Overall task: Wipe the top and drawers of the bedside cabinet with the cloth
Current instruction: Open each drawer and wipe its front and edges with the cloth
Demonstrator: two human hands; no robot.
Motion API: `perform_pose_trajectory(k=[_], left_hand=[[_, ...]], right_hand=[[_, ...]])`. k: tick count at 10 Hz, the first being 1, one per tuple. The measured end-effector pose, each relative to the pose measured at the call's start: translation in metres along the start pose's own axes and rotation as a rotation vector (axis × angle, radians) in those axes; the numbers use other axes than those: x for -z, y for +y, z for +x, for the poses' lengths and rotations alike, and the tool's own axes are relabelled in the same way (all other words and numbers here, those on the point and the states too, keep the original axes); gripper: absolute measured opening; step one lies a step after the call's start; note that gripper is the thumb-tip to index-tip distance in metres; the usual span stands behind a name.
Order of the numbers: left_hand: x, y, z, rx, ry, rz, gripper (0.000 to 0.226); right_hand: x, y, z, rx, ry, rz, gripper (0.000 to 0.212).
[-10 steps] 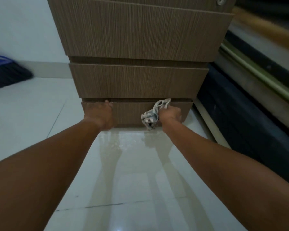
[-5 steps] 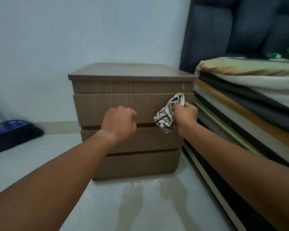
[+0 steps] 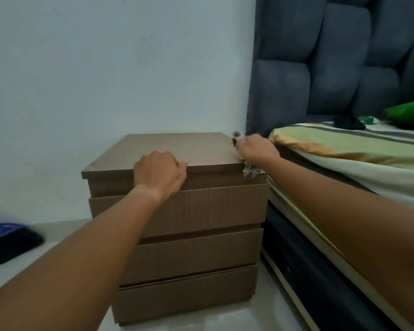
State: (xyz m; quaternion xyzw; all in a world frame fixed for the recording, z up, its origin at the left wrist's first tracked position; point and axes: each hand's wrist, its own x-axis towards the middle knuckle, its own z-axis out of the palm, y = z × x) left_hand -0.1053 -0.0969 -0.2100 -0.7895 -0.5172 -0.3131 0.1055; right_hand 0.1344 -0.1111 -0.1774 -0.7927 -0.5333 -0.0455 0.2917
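Observation:
The brown wood-grain bedside cabinet (image 3: 177,149) stands against the white wall, its drawers all closed. My left hand (image 3: 159,174) rests curled over the front edge of the top, holding nothing that I can see. My right hand (image 3: 257,150) is at the cabinet's right edge, closed on the checked cloth (image 3: 251,170). The cloth is mostly hidden under the hand; a bit hangs at the front right corner and a bit shows behind the fingers.
A bed (image 3: 359,149) with striped sheets and a dark padded headboard (image 3: 320,68) sits tight against the cabinet's right side. A blue and black brush (image 3: 7,242) lies on the tiled floor at the left. A green item (image 3: 409,113) lies on the bed.
Both hands rose from the bottom drawer, past the upper drawers, to the cabinet top. The cloth went from the drawer fronts to the top's right edge. The view lifted too.

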Motion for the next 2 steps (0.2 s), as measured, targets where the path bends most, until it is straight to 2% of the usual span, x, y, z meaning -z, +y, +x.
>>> perform_pose_trajectory(k=[1,2], left_hand=[[0.01,0.004,0.026,0.011,-0.063,0.068,0.053],[0.029,0.01,0.051,0.03,-0.301,0.079,0.04]], right_hand=[[-0.02,-0.006,0.025,-0.021,-0.264,-0.236,0.068],[-0.024,-0.007,0.038,-0.111,-0.384,-0.256,0.072]])
